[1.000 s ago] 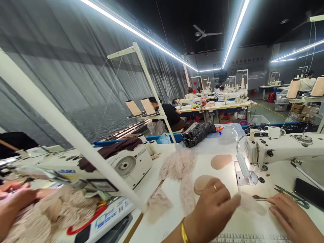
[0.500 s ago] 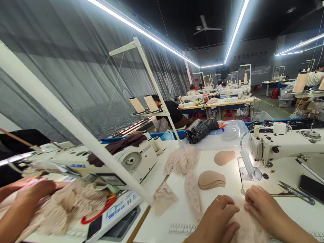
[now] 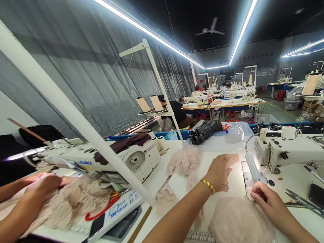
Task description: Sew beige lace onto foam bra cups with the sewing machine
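Observation:
My left hand, with a gold bracelet at the wrist, reaches across the white table over the beige teardrop-shaped pads. Its fingers are loosely spread and partly cover a stack of pads. Beyond the fingertips lies another beige pad. Close to the sewing machine's needle area, my right hand has curled, closed fingers; what they hold, if anything, is hidden. Sheer pale-pink fabric lies in a rounded heap before me, just left of that hand.
The white sewing machine stands at right, with scissors and a black phone beside it. Ruffled fabric lies left of the pads. A co-worker's hands handle fabric at far left. A slanted white pole crosses the left side.
My left hand has left the sheer fabric and reached forward to the pads. My right hand stays beside the machine, now off the fabric heap, which looks more spread out.

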`<state>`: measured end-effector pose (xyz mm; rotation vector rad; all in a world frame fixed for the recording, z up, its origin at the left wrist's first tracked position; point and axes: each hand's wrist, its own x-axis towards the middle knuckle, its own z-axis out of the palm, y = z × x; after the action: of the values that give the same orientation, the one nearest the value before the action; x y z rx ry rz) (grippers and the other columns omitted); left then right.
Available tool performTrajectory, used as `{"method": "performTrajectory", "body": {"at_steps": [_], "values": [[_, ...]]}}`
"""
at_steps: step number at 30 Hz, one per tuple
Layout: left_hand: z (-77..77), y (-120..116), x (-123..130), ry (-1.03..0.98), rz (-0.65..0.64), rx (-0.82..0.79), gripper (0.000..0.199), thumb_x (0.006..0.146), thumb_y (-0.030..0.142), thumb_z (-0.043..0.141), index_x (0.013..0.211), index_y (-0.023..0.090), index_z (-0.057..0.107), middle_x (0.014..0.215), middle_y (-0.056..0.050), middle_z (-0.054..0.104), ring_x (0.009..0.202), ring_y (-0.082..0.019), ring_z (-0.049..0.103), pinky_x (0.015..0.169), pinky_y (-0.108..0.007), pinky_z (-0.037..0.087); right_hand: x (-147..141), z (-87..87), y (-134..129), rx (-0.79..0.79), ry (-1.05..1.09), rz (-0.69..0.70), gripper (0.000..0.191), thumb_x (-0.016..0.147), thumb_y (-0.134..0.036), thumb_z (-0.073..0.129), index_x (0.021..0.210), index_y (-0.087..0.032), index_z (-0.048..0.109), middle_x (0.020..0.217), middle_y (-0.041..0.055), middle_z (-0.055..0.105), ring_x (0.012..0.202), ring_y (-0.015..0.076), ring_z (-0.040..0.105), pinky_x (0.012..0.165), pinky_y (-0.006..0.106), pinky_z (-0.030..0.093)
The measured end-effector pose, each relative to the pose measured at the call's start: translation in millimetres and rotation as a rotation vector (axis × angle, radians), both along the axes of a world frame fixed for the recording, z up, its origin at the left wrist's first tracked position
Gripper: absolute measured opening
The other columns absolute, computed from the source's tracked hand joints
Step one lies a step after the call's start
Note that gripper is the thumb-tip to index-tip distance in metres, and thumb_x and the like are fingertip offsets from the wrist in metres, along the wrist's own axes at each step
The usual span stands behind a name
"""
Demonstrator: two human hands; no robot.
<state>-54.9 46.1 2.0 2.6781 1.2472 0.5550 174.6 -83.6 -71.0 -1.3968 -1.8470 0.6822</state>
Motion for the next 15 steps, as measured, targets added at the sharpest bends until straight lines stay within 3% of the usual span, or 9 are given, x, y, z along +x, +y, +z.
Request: {"method": "performTrajectory", "body": {"at_steps": [4, 6, 9, 12, 15], "values": [[-9.9, 32.3, 10.9, 0.127, 0.075, -0.043, 0.011, 0.102, 0.02, 0.068, 0.11, 0.013, 0.073, 0.118, -0.013, 0.075, 0.119, -0.029, 0.068, 0.109, -0.052, 0.051, -3.7, 1.4, 0.2, 0.019, -0.043, 0.026, 0.024, 0.107, -0.04, 0.053, 0.089, -0.026, 0.06, 0.092, 0.0029, 0.063, 0.091, 0.0265, 0.059, 0.081, 0.041, 0.046], [-12.8, 37.9, 12.2, 0.149, 0.085, -0.06, 0.014, 0.104, 0.026, 0.069, 0.099, 0.014, 0.072, 0.108, -0.008, 0.075, 0.11, -0.025, 0.07, 0.106, -0.049, 0.054, -6.7, 2.6, -0.2, 0.026, -0.059, 0.041, 0.014, 0.099, -0.027, 0.057, 0.086, -0.026, 0.057, 0.089, 0.0018, 0.063, 0.088, 0.0258, 0.058, 0.077, 0.039, 0.045], [-9.8, 40.2, 11.9, 0.093, 0.09, -0.073, 0.017, 0.102, 0.028, 0.071, 0.091, 0.015, 0.071, 0.102, -0.006, 0.075, 0.105, -0.024, 0.07, 0.104, -0.048, 0.054, -7.7, 1.8, 0.4, 0.048, -0.054, 0.045, 0.014, 0.096, -0.017, 0.055, 0.084, -0.026, 0.053, 0.088, 0.0011, 0.062, 0.085, 0.0245, 0.058, 0.075, 0.037, 0.045], [2.5, 35.9, 9.5, -0.078, 0.123, -0.051, 0.013, 0.102, 0.019, 0.064, 0.095, 0.015, 0.075, 0.112, -0.011, 0.077, 0.112, -0.026, 0.068, 0.11, -0.049, 0.049, -3.8, -3.5, 2.5, 0.095, -0.031, 0.05, 0.016, 0.103, -0.022, 0.049, 0.087, -0.026, 0.052, 0.091, 0.0024, 0.062, 0.089, 0.0252, 0.06, 0.078, 0.037, 0.048], [19.4, 18.0, 2.3, -0.309, 0.202, -0.044, 0.027, 0.106, 0.02, 0.049, 0.11, 0.016, 0.076, 0.125, -0.015, 0.075, 0.12, -0.028, 0.064, 0.112, -0.048, 0.047, 0.8, -11.0, 3.6, 0.137, -0.017, 0.044, 0.024, 0.111, -0.032, 0.04, 0.09, -0.027, 0.049, 0.09, 0.0027, 0.058, 0.087, 0.0252, 0.058, 0.077, 0.038, 0.05]]}}
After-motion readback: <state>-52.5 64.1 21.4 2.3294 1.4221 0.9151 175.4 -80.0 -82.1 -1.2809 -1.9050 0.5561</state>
